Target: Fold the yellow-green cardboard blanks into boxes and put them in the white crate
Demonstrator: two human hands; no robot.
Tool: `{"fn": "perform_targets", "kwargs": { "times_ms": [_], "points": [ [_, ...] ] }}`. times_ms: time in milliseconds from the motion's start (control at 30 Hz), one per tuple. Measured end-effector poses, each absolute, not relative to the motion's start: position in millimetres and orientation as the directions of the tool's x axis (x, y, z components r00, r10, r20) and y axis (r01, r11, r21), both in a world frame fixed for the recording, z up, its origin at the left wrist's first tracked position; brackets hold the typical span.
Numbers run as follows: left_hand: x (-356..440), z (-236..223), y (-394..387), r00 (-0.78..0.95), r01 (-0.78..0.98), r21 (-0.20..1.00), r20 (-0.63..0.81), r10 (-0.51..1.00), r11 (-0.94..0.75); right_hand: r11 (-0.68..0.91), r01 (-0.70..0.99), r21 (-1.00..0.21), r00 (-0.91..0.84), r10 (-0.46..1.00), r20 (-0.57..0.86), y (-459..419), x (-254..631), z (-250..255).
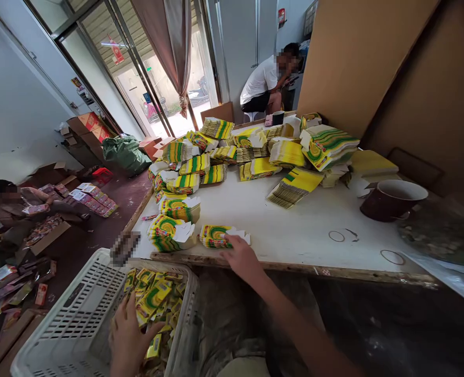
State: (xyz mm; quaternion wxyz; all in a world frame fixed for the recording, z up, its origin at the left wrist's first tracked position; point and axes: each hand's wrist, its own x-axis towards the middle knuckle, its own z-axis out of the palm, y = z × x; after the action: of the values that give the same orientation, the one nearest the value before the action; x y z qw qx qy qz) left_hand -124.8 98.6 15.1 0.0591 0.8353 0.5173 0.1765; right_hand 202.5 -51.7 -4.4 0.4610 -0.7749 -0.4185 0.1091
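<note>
My right hand [243, 260] is at the table's front edge, its fingers closed on the near side of a yellow-and-green printed carton [212, 236] with white flaps. Whether this is one carton or a thin stack, I cannot tell. My left hand [130, 335] hovers over a white plastic basket [80, 301], fingers spread and holding nothing. Small yellow-and-green packets [155, 296] fill the basket's right part below that hand. Left of the held carton stands a stack of similar cartons [165, 235], flaps folded out.
Many bundles of flattened yellow cartons [290, 154] lie across the back of the white table [287, 235]. A dark red cup [377, 204] and rubber bands [337, 236] are at the right. One person [261, 81] sits behind the table; another [8, 201] sits among boxes at left.
</note>
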Motion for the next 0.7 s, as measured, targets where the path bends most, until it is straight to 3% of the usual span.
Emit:
{"fn": "perform_targets", "kwargs": {
  "times_ms": [67, 367, 467, 567, 633, 700],
  "points": [
    [-138, 8, 101, 0.400, 0.846, 0.301, 0.189, 0.897, -0.441, -0.278, 0.548, -0.789, 0.656, 0.728, 0.200, -39, 218, -8],
    [-68, -9, 40, 0.679, 0.559, 0.709, -0.095, 0.728, -0.429, -0.330, 0.523, -0.786, 0.731, 0.647, 0.215, -27, 222, -18],
    [-41, -10, 25, 0.777, 0.375, 0.890, -0.149, 0.612, -0.259, -0.281, 0.484, -0.829, 0.749, 0.623, 0.226, -41, 213, -11],
    [-12, -12, 13, 0.798, 0.069, 0.998, -0.047, 0.600, -0.014, -0.173, 0.453, -0.874, 0.680, 0.701, 0.214, -63, 188, -1],
    [6, -9, 7, 0.715, -0.149, 0.983, 0.035, 0.698, 0.103, -0.021, 0.319, -0.947, 0.544, 0.822, 0.165, -78, 163, 5],
    [21, 1, 3, 0.585, -0.334, 0.927, 0.060, 0.809, 0.173, 0.117, -0.001, -0.993, 0.385, 0.917, 0.108, -87, 138, 10]
  ]
}}
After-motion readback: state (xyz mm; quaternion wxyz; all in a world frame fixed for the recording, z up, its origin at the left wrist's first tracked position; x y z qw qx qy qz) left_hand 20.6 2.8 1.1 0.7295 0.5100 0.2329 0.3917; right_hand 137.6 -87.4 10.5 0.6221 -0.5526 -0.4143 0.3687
